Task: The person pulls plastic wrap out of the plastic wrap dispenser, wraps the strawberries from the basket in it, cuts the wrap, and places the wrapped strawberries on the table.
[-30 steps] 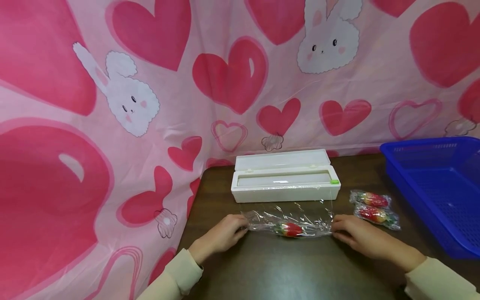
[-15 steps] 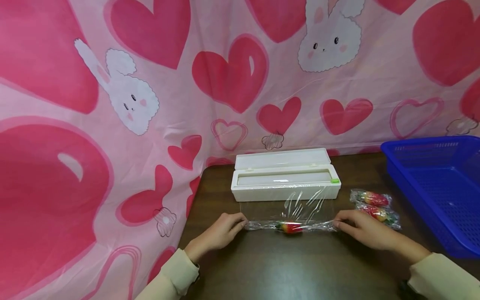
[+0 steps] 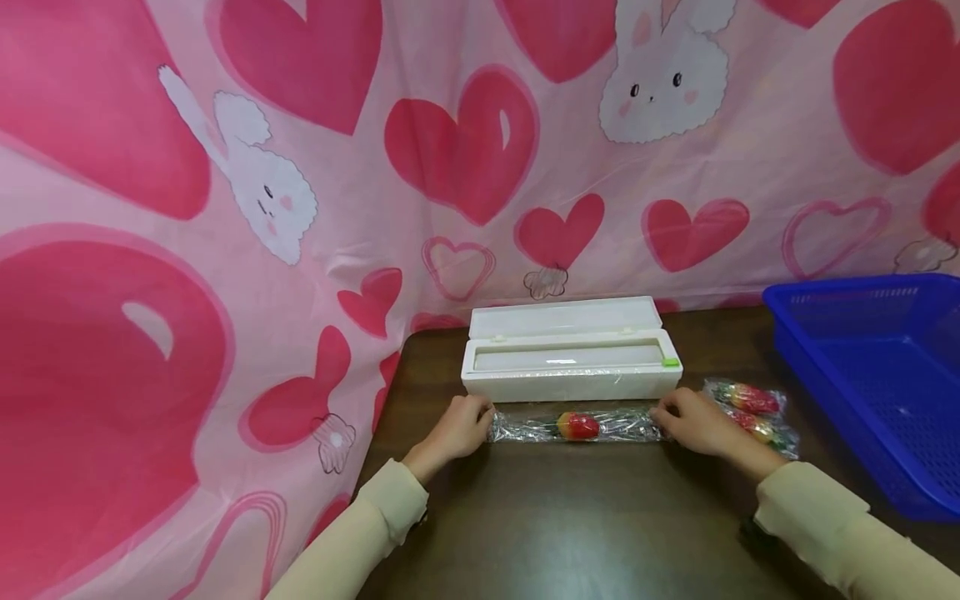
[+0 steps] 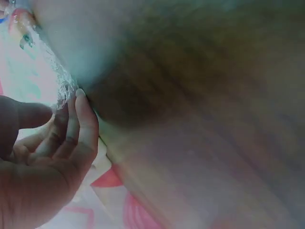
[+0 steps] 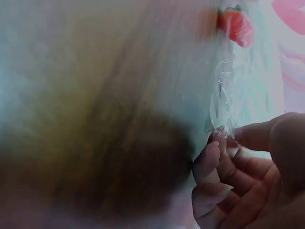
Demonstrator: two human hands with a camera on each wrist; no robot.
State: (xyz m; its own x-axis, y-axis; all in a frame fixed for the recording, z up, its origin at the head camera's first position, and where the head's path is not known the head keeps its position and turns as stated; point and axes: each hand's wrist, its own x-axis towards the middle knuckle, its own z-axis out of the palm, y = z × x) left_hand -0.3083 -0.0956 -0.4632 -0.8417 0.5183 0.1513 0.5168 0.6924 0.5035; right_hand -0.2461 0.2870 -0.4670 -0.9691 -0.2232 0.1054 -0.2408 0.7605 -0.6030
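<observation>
A red and yellow strawberry [image 3: 579, 426] with green leaves lies rolled in a narrow strip of clear plastic wrap [image 3: 626, 426], just in front of the white wrap dispenser [image 3: 570, 385]. My left hand [image 3: 459, 427] pinches the strip's left end; in the left wrist view the crinkled film [image 4: 59, 78] runs to its fingertips. At the opposite end my right hand [image 3: 693, 423] pinches the film between thumb and fingers, as the right wrist view shows with the strawberry [image 5: 236, 27] farther along. The dispenser's lid [image 3: 566, 317] stands raised behind its roll.
Two wrapped strawberries [image 3: 752, 398] lie right of my right hand, partly behind it. A blue plastic basket [image 3: 825, 383] stands at the table's right side. The dark brown table [image 3: 570, 533] meets a pink cloth with hearts and rabbits [image 3: 457, 150] at the back and left.
Both hands have moved away from me toward the dispenser, rolling the strawberry up in the wrap. The stretch of film between it and the dispenser has become much shorter.
</observation>
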